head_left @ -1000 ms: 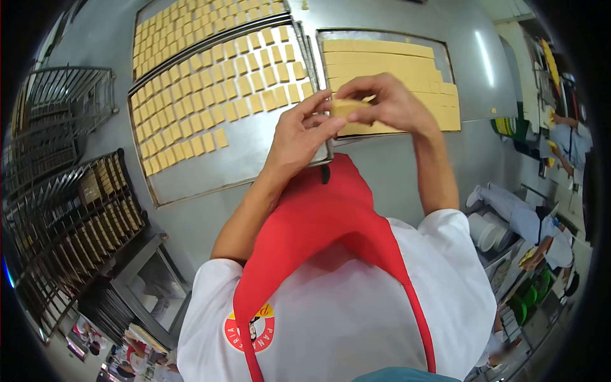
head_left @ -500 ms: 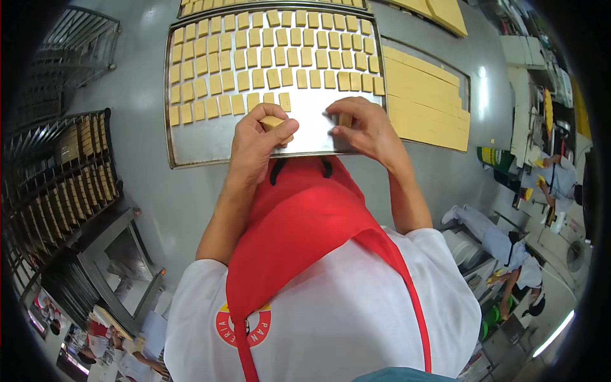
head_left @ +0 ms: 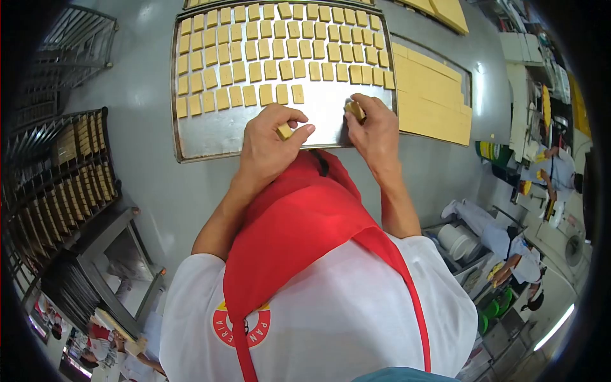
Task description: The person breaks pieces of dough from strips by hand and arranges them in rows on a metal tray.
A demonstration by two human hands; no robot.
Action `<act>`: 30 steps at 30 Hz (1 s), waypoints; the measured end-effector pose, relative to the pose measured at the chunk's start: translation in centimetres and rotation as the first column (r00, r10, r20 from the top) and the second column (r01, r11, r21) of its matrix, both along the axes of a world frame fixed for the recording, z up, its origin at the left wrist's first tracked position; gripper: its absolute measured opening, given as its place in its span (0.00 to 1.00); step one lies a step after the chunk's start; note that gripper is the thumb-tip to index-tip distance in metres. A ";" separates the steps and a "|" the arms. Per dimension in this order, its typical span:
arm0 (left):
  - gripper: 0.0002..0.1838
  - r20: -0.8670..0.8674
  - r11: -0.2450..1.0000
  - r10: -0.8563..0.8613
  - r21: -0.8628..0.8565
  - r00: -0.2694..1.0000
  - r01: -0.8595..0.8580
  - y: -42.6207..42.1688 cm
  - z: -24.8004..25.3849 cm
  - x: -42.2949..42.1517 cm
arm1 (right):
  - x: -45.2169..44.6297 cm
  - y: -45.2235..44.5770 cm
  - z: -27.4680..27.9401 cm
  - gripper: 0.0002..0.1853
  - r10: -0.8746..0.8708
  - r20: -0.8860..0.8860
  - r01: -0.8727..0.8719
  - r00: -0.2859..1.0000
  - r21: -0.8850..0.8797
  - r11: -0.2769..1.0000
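Note:
A metal baking tray [head_left: 210, 137] carries rows of small rectangular yellow dough pieces [head_left: 273, 69], with a shorter row nearest me. My left hand [head_left: 270, 140] is over the tray's front edge, its fingers curled round a dough piece [head_left: 284, 131] that partly shows behind the thumb. To the right, my right hand [head_left: 379, 134] pinches another dough piece [head_left: 357, 111], tilted, between thumb and fingers above the front right of the tray. Whether that piece touches the metal I cannot tell.
Right of the tray lies a sheet of yellow dough [head_left: 429, 95] cut into strips. Another dough slab [head_left: 449, 13] is at the far right. A rack with loaded trays [head_left: 76, 184] stands at left. Co-workers [head_left: 525, 264] are at the right and lower left.
The tray appears shifted slightly right and up in view. My right hand now pinches its dough piece higher and tilted. My left thumb has moved outward, and less dough shows in that hand.

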State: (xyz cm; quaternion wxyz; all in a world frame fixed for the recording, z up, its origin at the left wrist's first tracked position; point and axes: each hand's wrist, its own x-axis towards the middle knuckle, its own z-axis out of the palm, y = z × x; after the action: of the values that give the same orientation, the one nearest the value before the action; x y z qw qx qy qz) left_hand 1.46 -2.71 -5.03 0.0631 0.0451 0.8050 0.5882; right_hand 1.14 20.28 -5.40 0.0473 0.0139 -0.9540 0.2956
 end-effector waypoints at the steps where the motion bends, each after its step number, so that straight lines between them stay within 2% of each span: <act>1: 0.10 -0.035 1.000 -0.019 -0.024 0.999 0.018 0.1 0.1 0.0 | -0.1 0.1 -0.3 0.20 -0.030 0.005 0.031 1.000 -0.151 0.988; 2: 0.12 -0.070 0.998 -0.039 -0.048 0.997 0.035 0.3 0.2 -0.1 | -0.3 0.3 -0.3 0.20 -0.031 0.005 0.032 0.999 -0.154 0.988; 3: 0.12 -0.071 0.998 -0.039 -0.051 0.997 0.035 0.5 0.4 -0.1 | -0.6 0.3 0.2 0.20 -0.024 0.203 0.120 0.979 -0.478 0.870; 4: 0.13 -0.113 0.998 -0.046 -0.056 0.992 0.040 0.8 0.7 -0.2 | -0.9 0.2 0.8 0.19 0.054 0.379 0.257 0.924 -0.720 0.645; 5: 0.15 -0.156 0.997 -0.054 -0.061 0.986 0.044 1.2 1.0 -0.2 | -1.0 -0.2 1.7 0.19 0.110 0.429 0.329 0.897 -0.811 0.484; 6: 0.15 -0.156 0.997 -0.054 -0.068 0.986 0.044 1.5 1.0 -0.2 | -1.0 -0.4 1.7 0.19 0.113 0.428 0.328 0.897 -0.815 0.479; 8: 0.17 -0.269 0.996 -0.035 -0.089 0.963 0.012 2.1 0.6 -0.3 | -1.1 -0.9 1.6 0.18 0.215 0.449 0.378 0.867 -0.875 0.301; 10: 0.18 -0.286 0.993 -0.045 -0.115 0.957 0.012 2.2 0.2 -0.6 | -1.1 -1.4 1.1 0.18 0.213 0.460 0.393 0.862 -0.872 0.292; 12: 0.17 -0.329 0.993 -0.029 -0.118 0.944 -0.011 2.2 0.1 -0.7 | -1.0 -1.7 0.9 0.18 0.237 0.470 0.425 0.850 -0.879 0.216; 16: 0.14 -0.381 0.988 -0.022 -0.149 0.924 -0.037 2.0 -0.2 -0.6 | -1.0 -2.1 0.7 0.17 0.227 0.484 0.446 0.845 -0.873 0.199; 18: 0.11 -0.365 0.982 0.026 -0.165 0.930 -0.093 2.0 0.0 -0.6 | -1.2 -2.1 0.6 0.18 0.225 0.442 0.371 0.869 -0.880 0.295; 19: 0.11 -0.364 0.982 0.024 -0.166 0.931 -0.090 2.0 0.2 -0.7 | -1.2 -2.2 0.8 0.18 0.223 0.443 0.373 0.868 -0.880 0.293; 20: 0.11 -0.447 0.961 0.011 -0.243 0.894 -0.133 2.0 0.5 -0.9 | -1.2 -2.3 1.1 0.19 0.127 0.401 0.257 0.907 -0.767 0.588; 21: 0.10 -0.526 0.932 -0.010 -0.313 0.850 -0.182 2.1 0.6 -1.1 | -1.2 -2.4 1.3 0.20 0.052 0.326 0.145 0.944 -0.551 0.822; 22: 0.10 -0.526 0.932 -0.012 -0.314 0.851 -0.181 2.2 0.2 -1.3 | -1.2 -2.2 1.3 0.20 0.052 0.327 0.146 0.944 -0.552 0.821; 23: 0.09 -0.531 0.900 -0.080 -0.403 0.843 -0.169 2.4 -0.4 -1.6 | -1.0 -2.0 1.3 0.20 0.082 0.142 -0.033 0.987 -0.320 0.947; 24: 0.09 -0.530 0.858 -0.147 -0.489 0.835 -0.159 2.6 -0.9 -1.7 | -0.9 -1.8 1.2 0.20 0.164 -0.033 -0.165 0.986 -0.033 0.986; 25: 0.09 -0.532 0.857 -0.146 -0.489 0.834 -0.162 2.7 -1.2 -1.8 | -0.7 -1.8 1.2 0.18 0.154 -0.028 -0.155 0.988 -0.040 0.987; 27: 0.07 -0.447 0.796 -0.228 -0.598 0.865 -0.099 3.0 -1.8 -1.6 | -0.7 -1.0 0.5 0.18 0.201 -0.069 -0.202 0.977 -0.011 0.979; 30: 0.06 -0.459 0.785 -0.194 -0.603 0.867 -0.143 3.4 -2.3 -1.6 | -0.7 -0.9 -0.8 0.17 0.226 -0.137 -0.226 0.964 0.022 0.974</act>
State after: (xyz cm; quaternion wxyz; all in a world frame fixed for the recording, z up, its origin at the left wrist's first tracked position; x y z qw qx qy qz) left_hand -0.12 0.66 -7.29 -0.1269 0.1831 0.9400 0.2583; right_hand 0.48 19.41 -6.18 0.0793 0.1432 -0.9416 0.2944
